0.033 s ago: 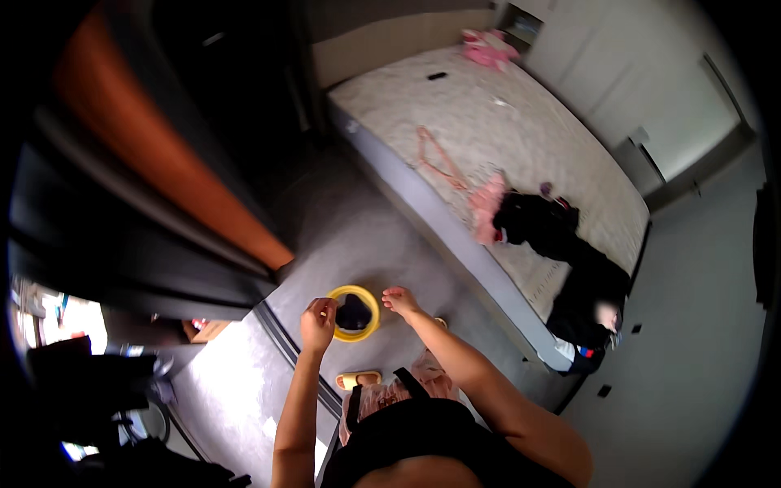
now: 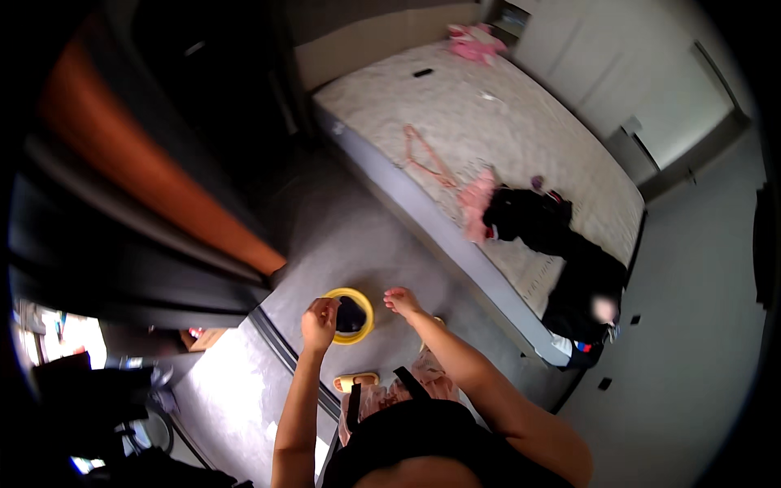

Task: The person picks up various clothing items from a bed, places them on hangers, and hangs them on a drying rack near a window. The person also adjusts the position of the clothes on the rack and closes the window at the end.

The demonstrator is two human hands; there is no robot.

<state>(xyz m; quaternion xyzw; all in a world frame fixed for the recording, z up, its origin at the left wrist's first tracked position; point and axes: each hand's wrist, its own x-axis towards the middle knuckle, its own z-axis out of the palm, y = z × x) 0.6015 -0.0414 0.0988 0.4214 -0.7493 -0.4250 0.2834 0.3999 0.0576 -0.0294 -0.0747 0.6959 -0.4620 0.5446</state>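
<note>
Yellow basin (image 2: 370,320): on the floor (image 2: 346,232), dark cloth (image 2: 351,314) inside;
Left hand (image 2: 319,324): fingers curled together; cannot tell if pinching anything;
Right hand (image 2: 400,301): fingers loosely bent, nothing visibly held;
Slipper (image 2: 356,381): near the basin; a careless step could tip it

We are in a home, in a bedroom. We can see a big pale bed (image 2: 480,134) with a soft beige headboard (image 2: 370,49), a pile of black cloth clothes (image 2: 529,215) on it, and a flat yellow slipper (image 2: 364,378) on the smooth grey floor (image 2: 358,236).
</note>
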